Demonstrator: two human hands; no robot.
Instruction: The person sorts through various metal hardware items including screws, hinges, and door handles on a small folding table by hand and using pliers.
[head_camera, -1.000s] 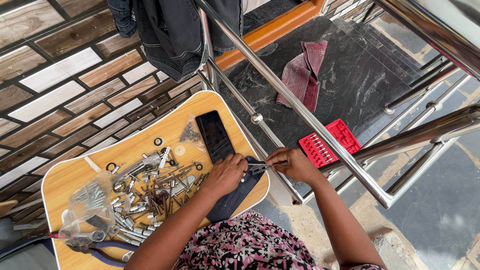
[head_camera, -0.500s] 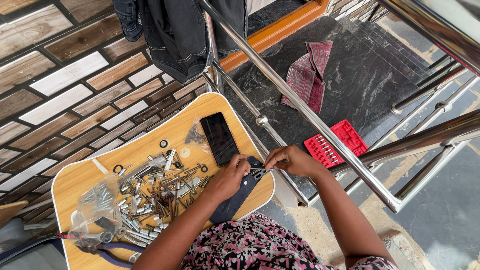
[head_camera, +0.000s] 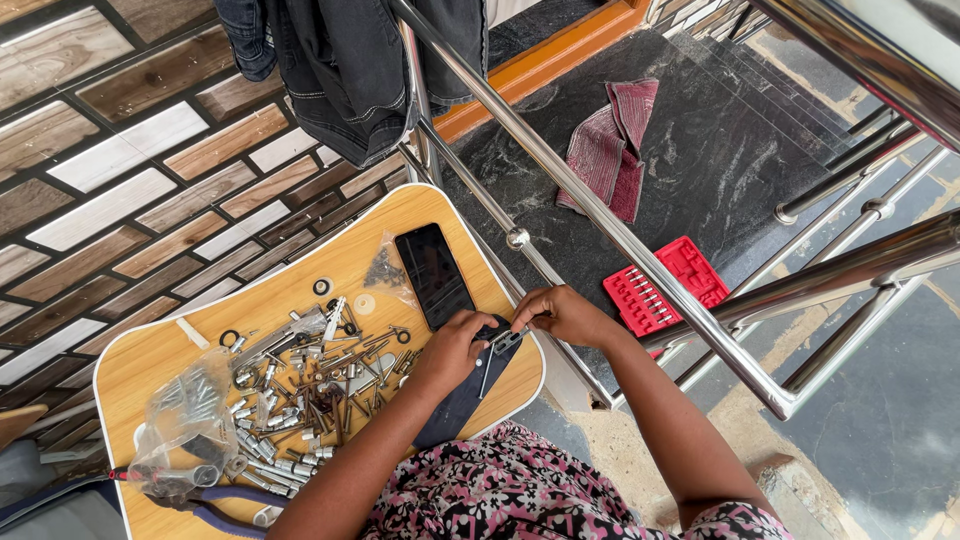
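Two hands meet at the right end of a small wooden surface (head_camera: 150, 360) with a white edge. The left hand (head_camera: 452, 350) rests on a dark blue pouch (head_camera: 462, 392) that lies on the surface and hangs slightly over its near edge, the fingers curled down and pressing on the cloth. The right hand (head_camera: 566, 314) has its fingers pinched on a small metal tool (head_camera: 503, 340), a thin shiny piece held just above the pouch between the two hands; a slim rod runs down from it onto the cloth. One black smartphone (head_camera: 433, 275) lies face up just beyond the left hand, touching the pouch's far end. To the left spreads one loose heap of screws, bolts, sockets and washers (head_camera: 305, 375), too many and too tangled to count. Two clear plastic bags show: a small one (head_camera: 383, 268) beside the phone and a larger one (head_camera: 180, 425) at the surface's left end. One pair of blue-handled pliers (head_camera: 215, 505) lies at the near left corner. Beyond the steel railing (head_camera: 600, 215), on the dark stone floor, sit one red bit case (head_camera: 660, 285) lying open and one maroon cloth (head_camera: 610, 145). Dark jeans (head_camera: 350, 70) hang over the rail at the top.
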